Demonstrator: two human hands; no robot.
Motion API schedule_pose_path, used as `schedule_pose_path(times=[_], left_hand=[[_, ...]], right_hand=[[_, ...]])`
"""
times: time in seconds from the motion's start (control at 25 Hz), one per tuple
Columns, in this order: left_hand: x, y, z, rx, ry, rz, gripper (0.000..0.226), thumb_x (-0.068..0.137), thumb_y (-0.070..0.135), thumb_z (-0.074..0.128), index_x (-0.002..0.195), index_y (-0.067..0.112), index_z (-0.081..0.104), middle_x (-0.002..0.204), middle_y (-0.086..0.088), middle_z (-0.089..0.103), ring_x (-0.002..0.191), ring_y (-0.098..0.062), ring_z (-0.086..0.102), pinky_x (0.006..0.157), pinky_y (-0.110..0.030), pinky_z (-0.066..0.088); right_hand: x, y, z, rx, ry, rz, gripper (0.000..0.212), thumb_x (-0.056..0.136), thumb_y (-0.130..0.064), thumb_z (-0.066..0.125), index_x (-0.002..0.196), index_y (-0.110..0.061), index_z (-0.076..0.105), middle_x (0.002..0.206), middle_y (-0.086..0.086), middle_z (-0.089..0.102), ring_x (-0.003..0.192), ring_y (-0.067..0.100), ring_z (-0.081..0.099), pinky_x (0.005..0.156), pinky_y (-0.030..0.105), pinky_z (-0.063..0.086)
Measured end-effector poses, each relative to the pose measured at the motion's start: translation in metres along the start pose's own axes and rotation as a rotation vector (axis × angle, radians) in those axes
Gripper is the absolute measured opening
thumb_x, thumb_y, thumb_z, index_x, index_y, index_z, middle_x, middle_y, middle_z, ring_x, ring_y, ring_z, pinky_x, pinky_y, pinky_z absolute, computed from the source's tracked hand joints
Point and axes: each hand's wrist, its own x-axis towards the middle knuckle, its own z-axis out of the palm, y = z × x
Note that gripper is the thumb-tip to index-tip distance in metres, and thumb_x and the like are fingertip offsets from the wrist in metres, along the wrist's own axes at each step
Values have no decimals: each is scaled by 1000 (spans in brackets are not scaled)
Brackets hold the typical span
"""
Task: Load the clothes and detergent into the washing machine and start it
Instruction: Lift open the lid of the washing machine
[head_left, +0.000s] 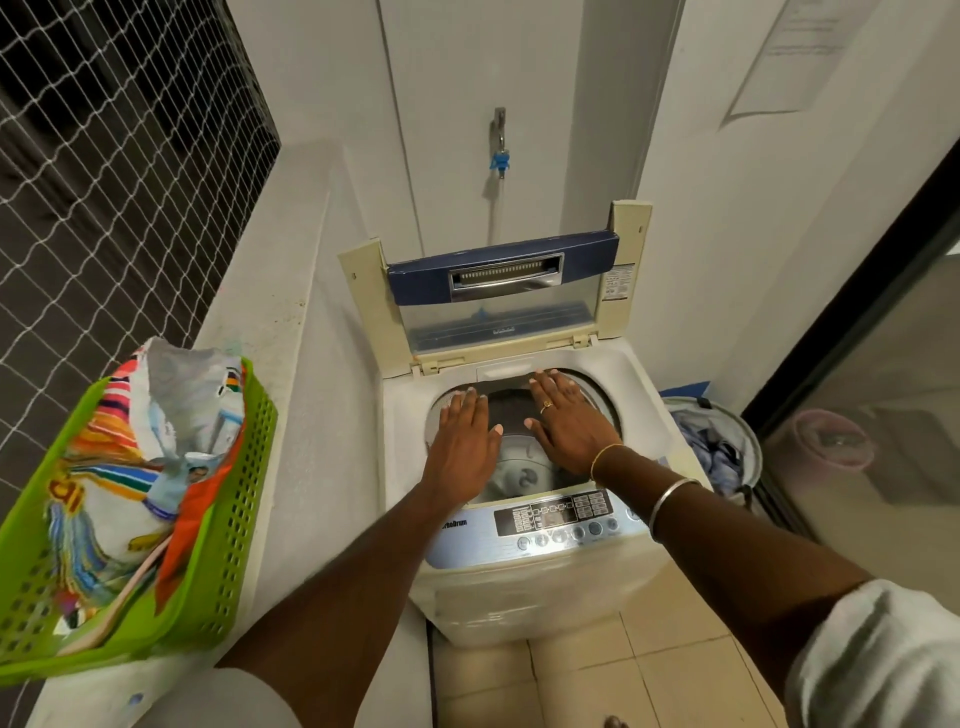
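Top-loading washing machine (524, 587) sits in the middle of the frame with its lid (498, 301) folded up and standing against the back wall. Both hands are stretched out flat over the open drum (524, 467), palms down, fingers spread and holding nothing. The left hand (464, 436) is over the left part of the opening, fingertips near the rim. The right hand (566, 421) is a bit further back, fingertips reaching the far edge of the opening; it has a ring on 1 finger and 2 bangles on the wrist and forearm. Whether the palms actually touch anything in there I can't tell.

Inside the drum there's something dark under the hands toward the back, could be clothing but it's hard to make out, and the pale grey bottom of the drum shows nearer the front.

The control panel (556, 519) with its round buttons runs along the front edge of the machine, right under the forearms.

Lower left of the frame there's a green plastic basket (228, 551) on a concrete ledge (291, 415), with a colourful detergent bag (156, 457) slumped inside, top open. Right of the machine, down on the floor, a round laundry hamper (727, 447) has bluish clothes (711, 457) in it. A tap (500, 145) with a blue fitting is on the wall up above the lid
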Motion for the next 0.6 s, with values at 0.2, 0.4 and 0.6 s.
schedule_pose_path(times=[0.2, 0.4, 0.6], left_hand=[[-12, 20, 1, -9, -10, 21, 56, 106, 41, 26, 155, 13, 23, 163, -8, 18, 152, -24, 11, 124, -41, 11], [-19, 54, 7, 32, -14, 44, 53, 106, 38, 27, 153, 12, 30, 161, -8, 28, 151, -25, 17, 124, -41, 14], [-23, 118, 19, 16, -42, 82, 54, 106, 36, 26, 153, 9, 29, 160, -11, 27, 151, -27, 15, 124, -43, 13]], right_hand=[[-26, 10, -7, 28, -5, 13, 67, 103, -48, 27, 157, -12, 9, 165, 9, 6, 152, 24, 0, 124, 39, 7], [-58, 32, -14, 61, 7, 56, 66, 104, -48, 26, 157, -14, 8, 165, 7, 4, 152, 23, 1, 118, 32, 0], [-101, 74, -19, 82, -4, 61, 65, 104, -47, 24, 156, -11, 10, 165, 10, 6, 152, 26, 3, 122, 35, 4]])
